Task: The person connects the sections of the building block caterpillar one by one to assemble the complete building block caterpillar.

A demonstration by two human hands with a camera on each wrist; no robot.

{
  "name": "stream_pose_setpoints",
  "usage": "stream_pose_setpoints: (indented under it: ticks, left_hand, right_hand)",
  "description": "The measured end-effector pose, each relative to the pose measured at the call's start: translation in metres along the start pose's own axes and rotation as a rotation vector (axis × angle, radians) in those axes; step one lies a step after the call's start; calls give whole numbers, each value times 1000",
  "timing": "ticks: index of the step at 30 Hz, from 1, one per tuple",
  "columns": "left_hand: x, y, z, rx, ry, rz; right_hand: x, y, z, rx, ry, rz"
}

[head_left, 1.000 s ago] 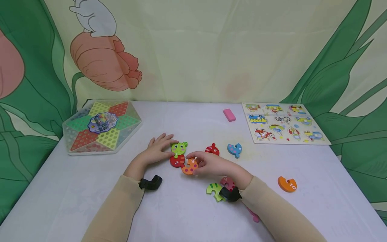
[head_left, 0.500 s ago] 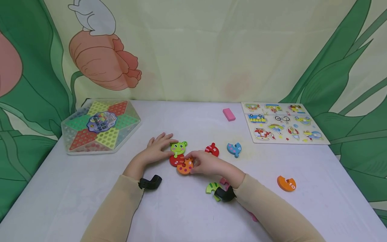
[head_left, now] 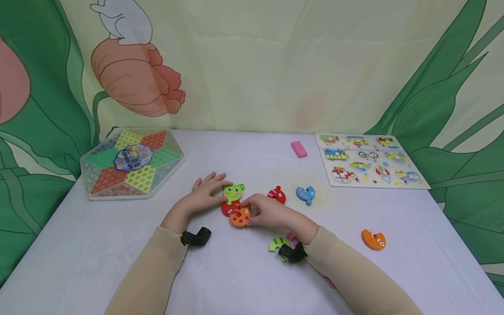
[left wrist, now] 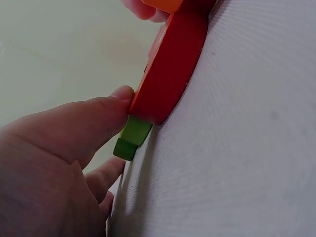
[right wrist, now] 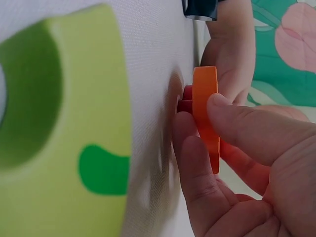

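My left hand (head_left: 204, 195) lies on the table with fairly straight fingers, its fingertips at the side of a green smiling caterpillar-head puzzle piece (head_left: 233, 193). In the left wrist view its thumb touches the top edge of the red puzzle piece (left wrist: 173, 64) numbered 2, which adjoins the head. My right hand (head_left: 271, 211) pinches an orange, pink-spotted puzzle piece (head_left: 238, 219) numbered 3. This orange piece overlaps the red one's lower right. From the right wrist, the orange piece (right wrist: 204, 111) shows between thumb and fingers, close over the cloth.
A striped red piece (head_left: 277, 194), a blue piece (head_left: 304, 194) and an orange piece (head_left: 372, 240) numbered 10 lie to the right. Under the right wrist are a green piece (head_left: 277, 244) and pink ones. Farther back are a hexagonal game box (head_left: 134, 192), pink block (head_left: 299, 149) and vehicle peg board (head_left: 378, 183).
My right hand has moved slightly left, bringing the orange piece from beside the red piece to overlapping it. During the last half second it has hardly moved. My left hand stays in place.
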State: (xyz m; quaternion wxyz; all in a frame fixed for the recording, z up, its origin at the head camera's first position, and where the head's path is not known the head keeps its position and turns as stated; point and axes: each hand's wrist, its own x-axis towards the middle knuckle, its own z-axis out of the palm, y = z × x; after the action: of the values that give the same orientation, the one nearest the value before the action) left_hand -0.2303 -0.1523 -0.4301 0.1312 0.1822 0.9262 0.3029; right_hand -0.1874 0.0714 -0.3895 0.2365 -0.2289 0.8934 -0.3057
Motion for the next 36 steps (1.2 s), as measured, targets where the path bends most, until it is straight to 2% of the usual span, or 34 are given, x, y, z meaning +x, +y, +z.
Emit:
stream_pose_setpoints:
  ticks: [10, 18, 21, 24, 28, 30, 36]
  left_hand:
    - [-2, 0, 0, 5, -7, -7]
    - [-3, 0, -1, 10, -9, -16]
    - [-2, 1, -1, 10, -5, -19]
    - [-1, 1, 1, 15, -3, -17]
    - [1, 1, 2, 13, -2, -12]
    - [0, 2, 2, 2, -1, -8]
    - [-3, 4, -1, -19, -1, 16]
  right_hand:
    - [3, 1, 3, -20, -1, -13]
    - [5, 3, 5, -37, 14, 27]
    - [1, 2, -1, -16, 17, 27]
    - [-11, 4, -16, 45, 45, 16]
    - [-38, 15, -42, 125, 104, -21]
    - [-52, 25, -53, 125, 132, -38]
    - [-93, 56, -75, 137, 215, -1]
